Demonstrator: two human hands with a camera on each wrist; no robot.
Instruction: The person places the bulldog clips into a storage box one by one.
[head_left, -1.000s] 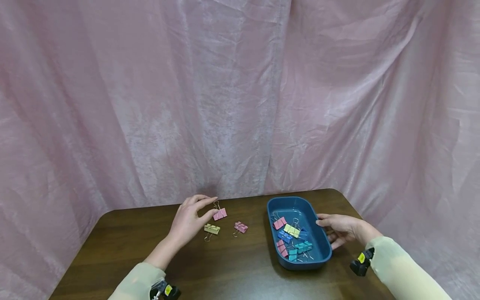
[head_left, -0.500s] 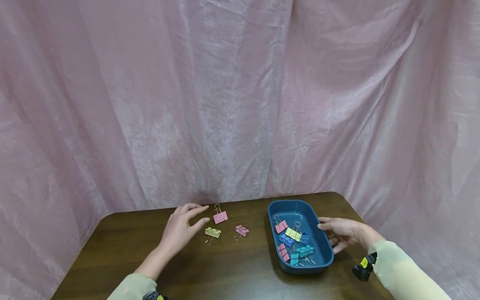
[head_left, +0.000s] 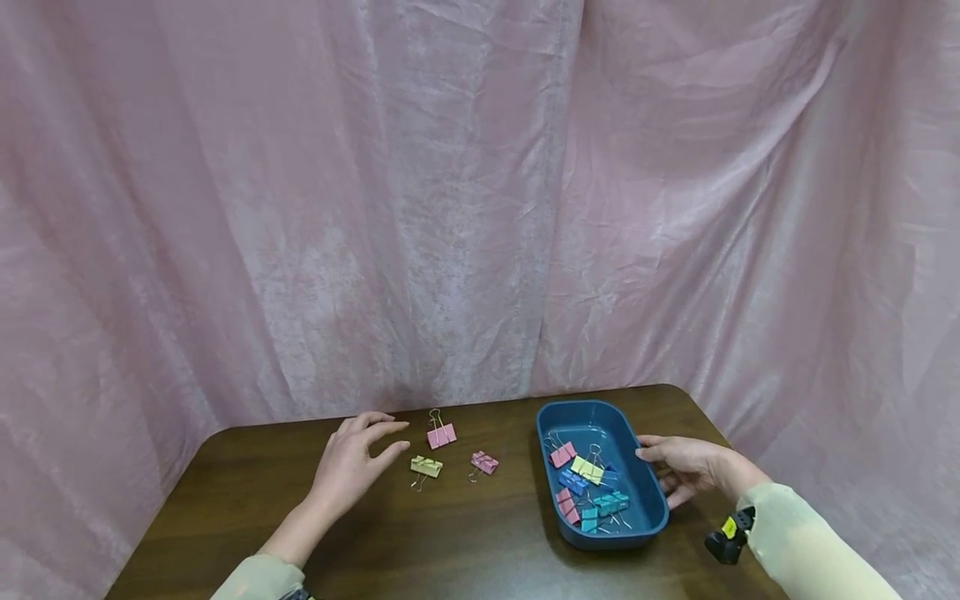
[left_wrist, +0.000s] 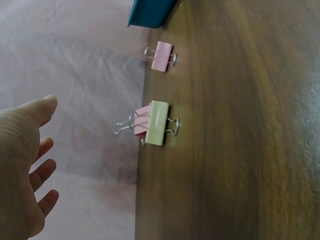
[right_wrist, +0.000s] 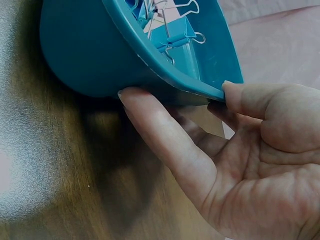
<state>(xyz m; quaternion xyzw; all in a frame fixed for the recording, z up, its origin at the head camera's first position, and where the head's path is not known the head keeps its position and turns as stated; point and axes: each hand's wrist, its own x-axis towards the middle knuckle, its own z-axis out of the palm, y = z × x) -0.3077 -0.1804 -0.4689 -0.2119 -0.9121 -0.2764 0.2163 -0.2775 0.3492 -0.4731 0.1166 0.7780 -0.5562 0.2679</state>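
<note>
My left hand hovers over the table with thumb and fingers spread, holding nothing. Just right of its fingertips lie a yellow binder clip and a pink binder clip. A second pink binder clip, seemingly patterned, lies farther right. My right hand grips the right side of a blue tray, thumb at the rim and fingers against the outside and underside in the right wrist view. Several binder clips in pink, yellow, blue and teal lie jumbled in the tray.
The dark wooden table has rounded far corners. A pink curtain hangs right behind its far edge and along both sides. Each wrist carries a small black camera.
My left hand has drawn back to the left and toward me, away from the pink and yellow binder clips, its fingers still spread. My right hand keeps its grip on the tray.
</note>
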